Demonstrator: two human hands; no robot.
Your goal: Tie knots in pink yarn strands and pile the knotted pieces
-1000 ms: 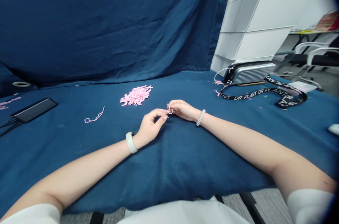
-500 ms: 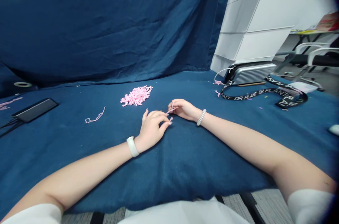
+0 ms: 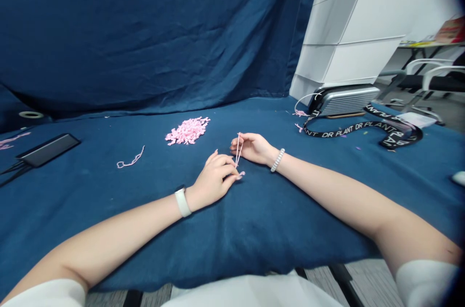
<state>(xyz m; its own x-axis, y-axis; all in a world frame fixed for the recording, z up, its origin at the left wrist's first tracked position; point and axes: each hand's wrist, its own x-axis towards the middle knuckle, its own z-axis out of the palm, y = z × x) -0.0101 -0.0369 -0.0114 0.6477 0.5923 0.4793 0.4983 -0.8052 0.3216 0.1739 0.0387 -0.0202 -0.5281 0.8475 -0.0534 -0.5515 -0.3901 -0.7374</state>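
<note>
My left hand (image 3: pixel 215 176) pinches the lower part of a thin pink string (image 3: pixel 238 150), and a small curled pink end pokes out past the thumb. The string runs up as a narrow loop to my right hand (image 3: pixel 253 148), whose thumb and forefinger are closed on its top. Behind my left hand lies a heap of short pink pieces (image 3: pixel 188 131). Another pink string (image 3: pixel 131 161), loosely bent, rests on the blue cloth (image 3: pixel 254 229) to the left. The exact grip under the left fingers is hidden.
A black rectangular device (image 3: pixel 49 150) with cables lies at the left, near pink strands (image 3: pixel 13 140). At the right stand a silver ribbed case (image 3: pixel 349 99) and a black lettered strap (image 3: pixel 345 130). Behind hangs a blue curtain (image 3: pixel 152 31), beside a white panelled pillar (image 3: pixel 348 26).
My left hand has moved slightly down and right, away from the right one. The pink string between them is now stretched into a longer, upright loop.
</note>
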